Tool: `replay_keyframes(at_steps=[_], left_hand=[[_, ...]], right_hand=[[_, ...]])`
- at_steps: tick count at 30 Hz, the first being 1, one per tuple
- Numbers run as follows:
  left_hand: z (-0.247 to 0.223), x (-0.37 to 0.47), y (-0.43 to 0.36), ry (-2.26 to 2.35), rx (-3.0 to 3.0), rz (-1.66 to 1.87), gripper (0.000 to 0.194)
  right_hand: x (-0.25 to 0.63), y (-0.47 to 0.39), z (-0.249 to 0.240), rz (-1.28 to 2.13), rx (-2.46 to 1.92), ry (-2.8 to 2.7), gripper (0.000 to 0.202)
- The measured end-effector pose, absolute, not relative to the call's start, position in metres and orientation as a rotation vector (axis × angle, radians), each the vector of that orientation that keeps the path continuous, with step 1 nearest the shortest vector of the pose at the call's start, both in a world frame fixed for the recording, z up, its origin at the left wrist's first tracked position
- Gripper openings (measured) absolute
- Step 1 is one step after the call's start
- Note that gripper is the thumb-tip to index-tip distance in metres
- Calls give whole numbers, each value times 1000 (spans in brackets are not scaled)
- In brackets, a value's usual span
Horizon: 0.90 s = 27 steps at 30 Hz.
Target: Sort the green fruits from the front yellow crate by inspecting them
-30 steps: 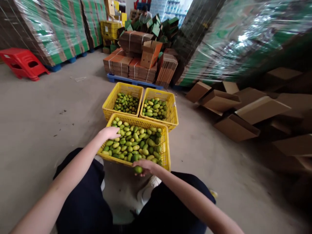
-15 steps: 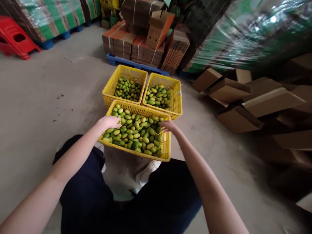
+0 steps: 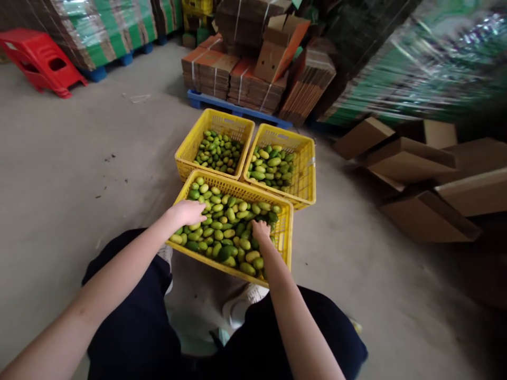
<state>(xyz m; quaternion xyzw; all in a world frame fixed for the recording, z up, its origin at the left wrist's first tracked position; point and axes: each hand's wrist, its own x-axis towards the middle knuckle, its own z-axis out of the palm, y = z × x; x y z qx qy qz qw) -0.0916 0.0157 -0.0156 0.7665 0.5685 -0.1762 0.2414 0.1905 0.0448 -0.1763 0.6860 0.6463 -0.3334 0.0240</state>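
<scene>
In front of my legs is a yellow plastic crate (image 3: 288, 245) holding a thick layer of small oval green-yellow fruits (image 3: 222, 225); they look like small mangoes, but I cannot be sure. My left hand (image 3: 190, 212) lies over the fruits at the crate's left side, fingers stretched out and nothing visibly held. On the right side, my right hand (image 3: 261, 230) reaches down among the fruits with its fingers curled. Its fingertips are hidden, so whatever they grip does not show.
Just beyond stand two more yellow crates, a left one (image 3: 182, 150) and a right one (image 3: 311, 174), both partly filled with similar fruits. Flattened cardboard boxes (image 3: 216, 74) are stacked on a blue pallet (image 3: 237, 110). Open cartons (image 3: 407, 158) lie at right; a red stool (image 3: 43, 60) stands far left.
My right hand has moved from the crate's right edge inward over the fruits, and its fingers have curled down. My left hand stays at the left side. The view has shifted slightly.
</scene>
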Motion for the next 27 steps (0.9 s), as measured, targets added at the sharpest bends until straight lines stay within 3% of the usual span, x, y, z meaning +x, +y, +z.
replay_keyframes(at_steps=[5,8,10,13,16,19,22,27], left_hand=[[-23,-91,11,1555,2180,-485,40],[-27,-78,5,1441,2325,-257,57],[-25,-67,3,1373,2422,-40,62],[-14,-54,3,1383,2508,168,47],[-2,-52,3,1444,2541,228,43],[3,-57,2,1494,2545,184,43],[-2,-62,2,1503,2553,159,45],[-12,-65,7,1520,2560,150,46]], right_hand=[[178,57,-148,-1156,2185,1968,27],[156,62,-117,-1413,2097,1988,25],[141,59,-91,-1689,2011,1995,24],[128,49,-52,-2502,1826,1818,25],[133,46,-36,-2690,1740,1797,30],[151,54,-58,-2308,2016,1745,36],[172,59,-104,-1322,2539,1693,25],[197,50,-168,-849,2660,1548,55]])
